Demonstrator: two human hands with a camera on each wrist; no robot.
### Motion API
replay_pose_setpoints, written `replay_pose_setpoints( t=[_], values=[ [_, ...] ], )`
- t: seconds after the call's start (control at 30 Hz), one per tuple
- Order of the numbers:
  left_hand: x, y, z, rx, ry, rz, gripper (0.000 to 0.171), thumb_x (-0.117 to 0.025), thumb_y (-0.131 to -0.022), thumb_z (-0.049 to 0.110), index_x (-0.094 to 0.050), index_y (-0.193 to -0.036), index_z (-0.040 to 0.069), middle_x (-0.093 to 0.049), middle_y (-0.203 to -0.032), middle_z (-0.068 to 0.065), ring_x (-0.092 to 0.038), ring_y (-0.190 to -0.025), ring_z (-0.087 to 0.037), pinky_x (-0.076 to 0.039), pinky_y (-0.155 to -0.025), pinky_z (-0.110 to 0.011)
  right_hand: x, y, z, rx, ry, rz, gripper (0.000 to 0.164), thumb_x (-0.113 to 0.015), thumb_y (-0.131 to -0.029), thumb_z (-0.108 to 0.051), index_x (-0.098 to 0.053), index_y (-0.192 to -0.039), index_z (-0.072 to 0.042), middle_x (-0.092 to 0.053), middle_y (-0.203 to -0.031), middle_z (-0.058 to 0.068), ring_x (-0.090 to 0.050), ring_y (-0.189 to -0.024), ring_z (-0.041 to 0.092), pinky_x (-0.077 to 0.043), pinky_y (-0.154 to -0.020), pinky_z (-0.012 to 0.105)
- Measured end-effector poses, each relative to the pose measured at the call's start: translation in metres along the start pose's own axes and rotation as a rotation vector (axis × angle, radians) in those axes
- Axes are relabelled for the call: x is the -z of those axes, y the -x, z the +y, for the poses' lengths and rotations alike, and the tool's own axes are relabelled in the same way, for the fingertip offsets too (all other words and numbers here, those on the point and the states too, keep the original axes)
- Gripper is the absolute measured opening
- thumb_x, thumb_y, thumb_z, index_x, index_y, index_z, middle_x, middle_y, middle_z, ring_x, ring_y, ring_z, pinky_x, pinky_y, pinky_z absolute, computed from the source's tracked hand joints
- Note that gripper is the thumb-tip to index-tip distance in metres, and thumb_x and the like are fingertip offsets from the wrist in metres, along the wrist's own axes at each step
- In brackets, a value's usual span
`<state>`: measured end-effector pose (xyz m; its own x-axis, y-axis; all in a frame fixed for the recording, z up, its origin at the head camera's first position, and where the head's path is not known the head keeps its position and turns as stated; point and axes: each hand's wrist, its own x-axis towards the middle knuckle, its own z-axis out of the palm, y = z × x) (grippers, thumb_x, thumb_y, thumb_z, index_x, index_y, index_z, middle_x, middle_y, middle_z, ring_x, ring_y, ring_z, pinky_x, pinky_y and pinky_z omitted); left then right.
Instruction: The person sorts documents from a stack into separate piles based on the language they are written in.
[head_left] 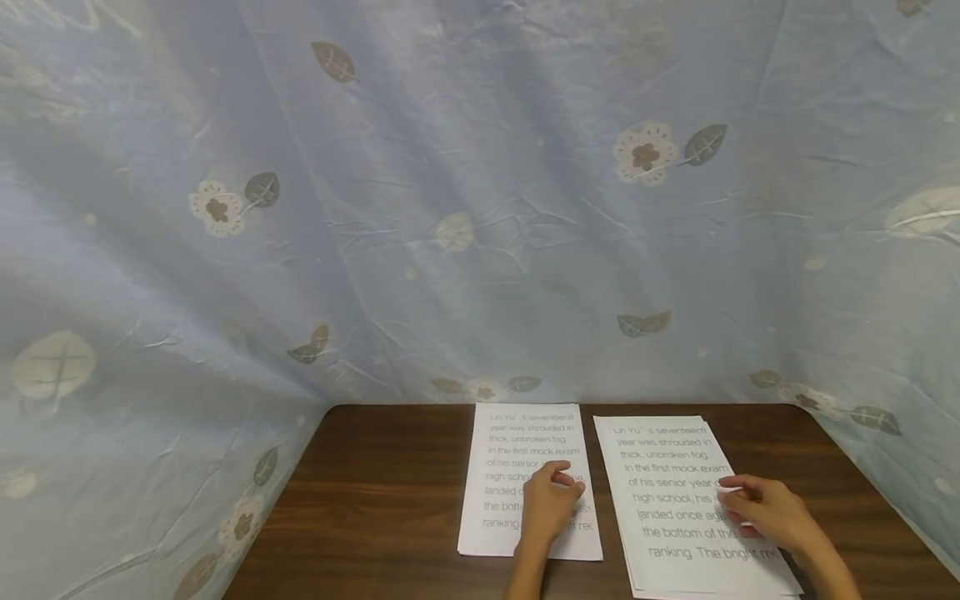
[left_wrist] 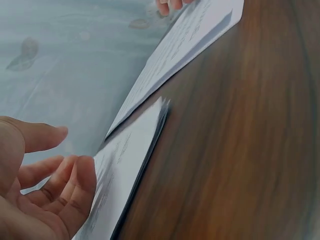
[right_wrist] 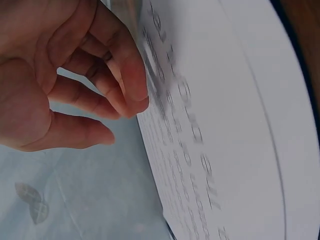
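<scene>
Two stacks of printed paper lie side by side on the table in the head view. Over the lower half of the left stack (head_left: 495,492) is my left hand (head_left: 551,502), its fingers loosely bent and nothing between them. My right hand (head_left: 772,512) hovers at the right side of the right stack (head_left: 675,533), thumb and fingers apart and holding nothing. In the right wrist view, fingertips (right_wrist: 135,82) hang close over the printed lines. The right stack's sheets are slightly uneven at the lower edge. Both top sheets carry the same large text.
A dark brown wooden table (head_left: 375,500) bears both stacks, with a narrow strip of wood between them. Pale blue cloth (head_left: 525,275) with leaf and flower prints hangs behind the table and along both its sides.
</scene>
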<state>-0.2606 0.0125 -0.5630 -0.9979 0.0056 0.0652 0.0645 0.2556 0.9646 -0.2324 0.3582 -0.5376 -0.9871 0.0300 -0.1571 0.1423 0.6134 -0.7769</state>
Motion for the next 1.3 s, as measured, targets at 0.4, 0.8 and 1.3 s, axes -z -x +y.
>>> replay_pose_setpoints(
  t=[0.4,0.8,1.3],
  values=[
    [0.037,-0.006,-0.006,-0.014,-0.083,0.008,0.043,-0.081,-0.091,0.013,-0.071,-0.130,-0.002,-0.073,-0.089,-0.001,-0.066,-0.058,-0.009,-0.050,-0.052,-0.022,-0.048,-0.015,-0.043,0.030,-0.091,-0.010,0.048,-0.069,-0.104,-0.022,-0.061,-0.139,0.011,-0.073,-0.112,0.015,-0.076,-0.096,0.023,-0.066,-0.075,0.035],
    [0.066,-0.010,-0.014,-0.015,-0.170,0.055,0.037,-0.080,-0.092,0.013,-0.075,-0.126,0.001,-0.073,-0.090,-0.002,-0.062,-0.060,-0.008,-0.050,-0.055,-0.023,-0.089,-0.027,-0.064,0.054,-0.149,-0.004,0.042,-0.073,-0.099,-0.019,-0.068,-0.132,0.006,-0.073,-0.101,0.011,-0.074,-0.086,0.020,-0.063,-0.067,0.032],
    [0.111,-0.017,-0.025,-0.033,-0.218,0.050,0.038,-0.080,-0.093,0.013,-0.074,-0.126,-0.004,-0.076,-0.098,-0.009,-0.066,-0.072,-0.011,-0.055,-0.058,-0.024,-0.121,-0.033,-0.091,0.081,-0.146,0.020,0.036,-0.077,-0.095,-0.014,-0.071,-0.125,0.006,-0.074,-0.098,0.009,-0.074,-0.082,0.018,-0.065,-0.067,0.035]
  ],
)
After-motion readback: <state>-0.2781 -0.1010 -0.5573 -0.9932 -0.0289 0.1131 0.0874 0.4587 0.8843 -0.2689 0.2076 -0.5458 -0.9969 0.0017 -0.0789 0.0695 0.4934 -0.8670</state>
